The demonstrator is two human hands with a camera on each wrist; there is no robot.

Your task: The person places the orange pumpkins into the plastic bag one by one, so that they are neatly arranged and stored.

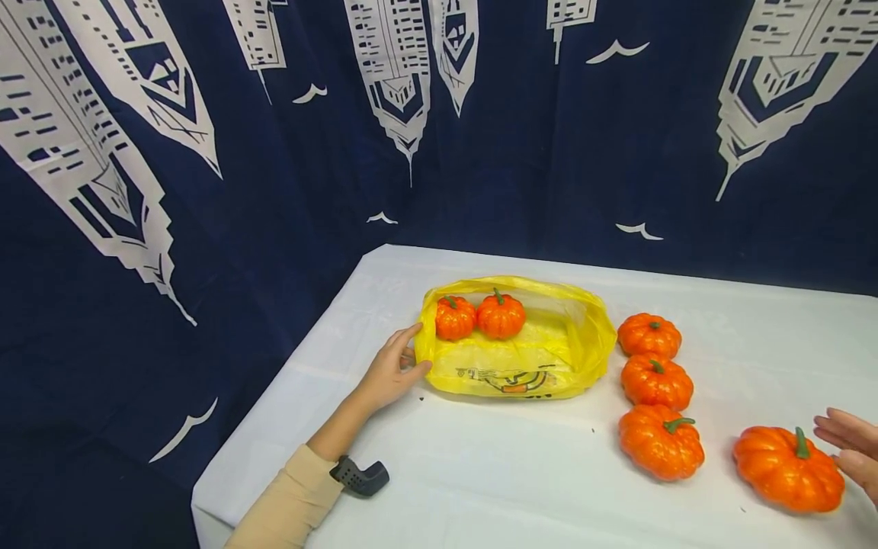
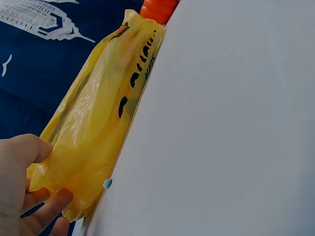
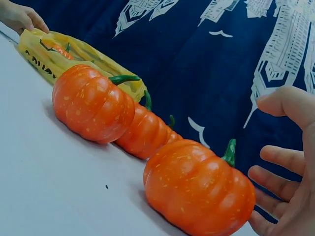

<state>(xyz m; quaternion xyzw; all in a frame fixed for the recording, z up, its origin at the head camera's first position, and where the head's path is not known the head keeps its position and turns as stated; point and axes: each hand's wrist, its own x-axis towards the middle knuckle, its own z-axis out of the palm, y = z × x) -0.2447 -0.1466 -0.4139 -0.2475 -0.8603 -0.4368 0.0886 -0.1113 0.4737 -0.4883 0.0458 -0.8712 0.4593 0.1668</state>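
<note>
High head, low wrist views, common bag [image 1: 531, 347]

On my left wrist feed, the hand [image 2: 11, 179] pinches the near end of a yellow bag [image 2: 93, 118] marked with black lettering. The bag lies on the white counter [image 2: 211, 123], hiding most of its edge toward the navy cloth [image 2: 29, 98]. I see 1 cropped orange-red object [image 2: 158, 10] at its far end and 1 teal speck [image 2: 108, 183] beside it.

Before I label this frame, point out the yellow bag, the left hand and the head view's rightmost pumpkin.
Yellow bag [image 1: 514, 379], head view: printed front wall.
Left hand [image 1: 384, 377], head view: back of the hand.
Rightmost pumpkin [image 1: 785, 469], head view: ribbed body.
</note>
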